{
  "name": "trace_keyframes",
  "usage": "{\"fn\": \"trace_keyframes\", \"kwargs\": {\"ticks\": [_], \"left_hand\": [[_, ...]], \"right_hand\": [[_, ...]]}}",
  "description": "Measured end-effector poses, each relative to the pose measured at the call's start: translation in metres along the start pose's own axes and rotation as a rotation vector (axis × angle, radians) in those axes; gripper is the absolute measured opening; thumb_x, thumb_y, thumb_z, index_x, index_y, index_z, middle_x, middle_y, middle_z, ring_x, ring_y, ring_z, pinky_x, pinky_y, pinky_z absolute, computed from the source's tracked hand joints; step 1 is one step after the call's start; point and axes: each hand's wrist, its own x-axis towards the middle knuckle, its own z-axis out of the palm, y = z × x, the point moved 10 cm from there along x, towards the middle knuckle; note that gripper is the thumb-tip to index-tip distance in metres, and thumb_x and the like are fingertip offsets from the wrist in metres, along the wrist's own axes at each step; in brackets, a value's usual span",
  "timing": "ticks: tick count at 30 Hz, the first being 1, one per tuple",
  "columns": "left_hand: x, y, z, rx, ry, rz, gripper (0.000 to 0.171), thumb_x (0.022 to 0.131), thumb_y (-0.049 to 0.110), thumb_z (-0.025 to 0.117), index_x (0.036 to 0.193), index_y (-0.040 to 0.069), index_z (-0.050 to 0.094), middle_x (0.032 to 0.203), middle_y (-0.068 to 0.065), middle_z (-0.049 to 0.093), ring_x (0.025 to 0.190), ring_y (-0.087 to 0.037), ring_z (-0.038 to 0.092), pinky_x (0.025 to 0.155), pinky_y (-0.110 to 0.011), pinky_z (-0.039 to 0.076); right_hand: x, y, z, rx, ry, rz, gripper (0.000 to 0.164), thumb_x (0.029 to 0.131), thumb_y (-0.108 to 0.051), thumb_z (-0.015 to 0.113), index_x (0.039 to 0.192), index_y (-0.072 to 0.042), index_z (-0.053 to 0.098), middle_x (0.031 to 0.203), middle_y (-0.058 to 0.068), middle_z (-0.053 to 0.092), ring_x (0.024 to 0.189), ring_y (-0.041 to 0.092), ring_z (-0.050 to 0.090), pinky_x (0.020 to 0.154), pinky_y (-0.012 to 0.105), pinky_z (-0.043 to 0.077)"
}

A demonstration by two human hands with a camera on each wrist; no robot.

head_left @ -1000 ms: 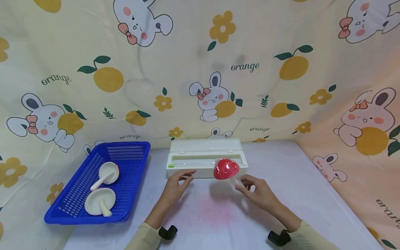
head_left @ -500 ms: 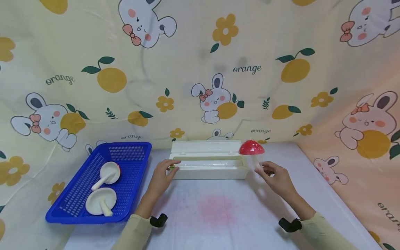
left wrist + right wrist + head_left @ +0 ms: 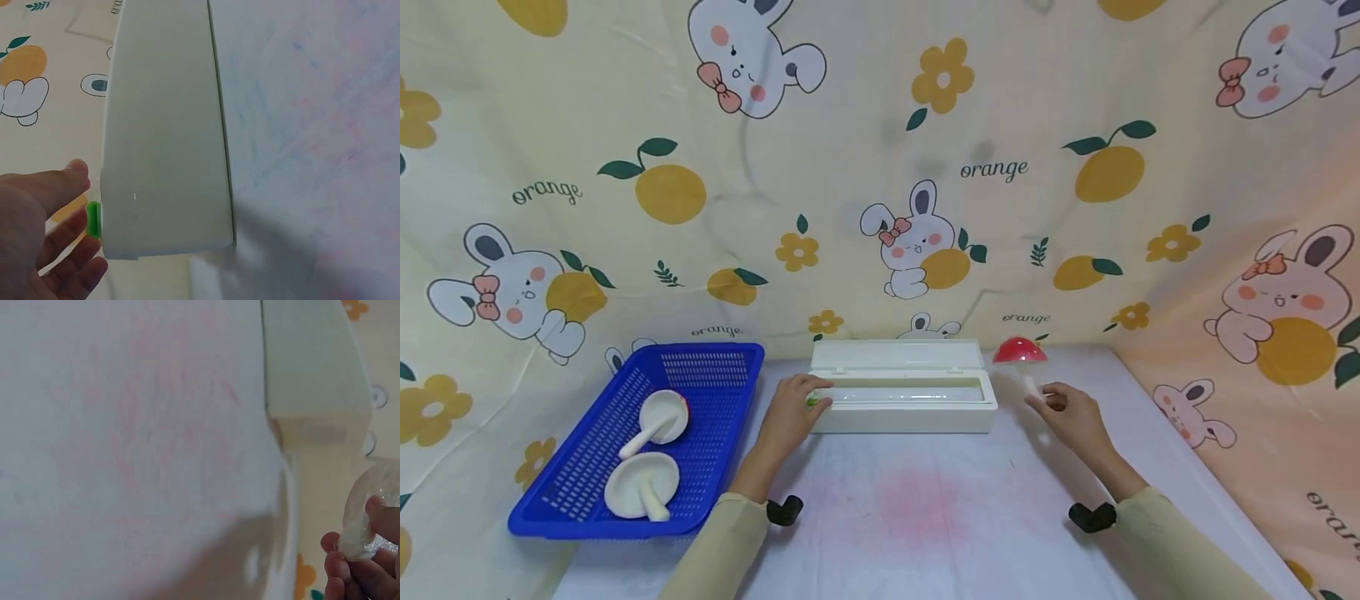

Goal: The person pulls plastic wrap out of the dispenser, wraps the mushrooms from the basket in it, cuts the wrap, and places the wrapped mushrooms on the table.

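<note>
My right hand (image 3: 1073,419) pinches the white stem of a toy mushroom (image 3: 1021,350) with a glossy red cap, held upright off the right end of a white cling film dispenser (image 3: 902,419). Clear film wraps the stem (image 3: 356,540) in the right wrist view. At the dispenser's left end is my left hand (image 3: 792,414), its thumb and fingers spread around the small green slider (image 3: 94,219). The thumb stands apart from the slider, while the fingertips lie close to it. The dispenser's lid (image 3: 895,355) is raised, and a film roll shows inside.
On the left, a blue plastic basket (image 3: 722,433) contains two more toy mushrooms, one (image 3: 664,417) behind the other (image 3: 642,486), white undersides up. A patterned cloth (image 3: 850,125) hangs right behind the dispenser. Pink smudges mark the white tabletop (image 3: 917,508) in front.
My right hand has carried the mushroom right, from before the dispenser to beyond its right end, and its cap has tipped upright. My left hand has moved left to the green slider.
</note>
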Motion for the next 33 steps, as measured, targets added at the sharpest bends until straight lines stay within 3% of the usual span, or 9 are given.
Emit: {"fn": "trace_keyframes", "kwargs": {"ticks": [6, 13, 23, 33], "left_hand": [[0.003, -0.002, 0.005, 0.02, -0.02, -0.012, 0.023, 0.099, 0.019, 0.079, 0.122, 0.015, 0.08, 0.13, -0.012, 0.07, 0.126, -0.037, 0.058, 0.109, -0.055, 0.049], [0.005, -0.001, 0.005, 0.031, -0.033, -0.037, 0.015, 0.1, 0.02, 0.079, 0.113, 0.015, 0.083, 0.124, -0.009, 0.072, 0.123, -0.034, 0.06, 0.107, -0.054, 0.05], [0.008, -0.001, 0.008, 0.089, -0.047, -0.029, 0.012, 0.099, 0.025, 0.079, 0.104, 0.016, 0.085, 0.118, -0.006, 0.076, 0.121, -0.032, 0.06, 0.105, -0.052, 0.052], [0.008, -0.006, 0.007, 0.129, -0.034, -0.054, 0.014, 0.101, 0.03, 0.077, 0.105, 0.018, 0.084, 0.118, -0.004, 0.077, 0.123, -0.032, 0.06, 0.102, -0.055, 0.054]], "right_hand": [[0.013, 0.017, 0.01, -0.015, -0.006, 0.045, 0.048, 0.1, -0.027, 0.08, 0.125, 0.012, 0.067, 0.104, 0.029, 0.076, 0.093, 0.038, 0.075, 0.064, 0.026, 0.055], [0.021, 0.034, 0.023, -0.008, -0.048, 0.143, 0.052, 0.101, -0.027, 0.078, 0.128, 0.015, 0.063, 0.105, 0.03, 0.074, 0.079, 0.025, 0.07, 0.059, 0.026, 0.055], [0.027, 0.044, 0.034, -0.055, -0.075, 0.215, 0.055, 0.102, -0.03, 0.077, 0.128, 0.016, 0.064, 0.108, 0.026, 0.065, 0.089, 0.029, 0.059, 0.065, 0.03, 0.052], [0.026, 0.046, 0.04, -0.109, -0.148, 0.272, 0.055, 0.102, -0.035, 0.075, 0.127, 0.011, 0.06, 0.108, 0.025, 0.066, 0.088, 0.029, 0.06, 0.065, 0.031, 0.052]]}}
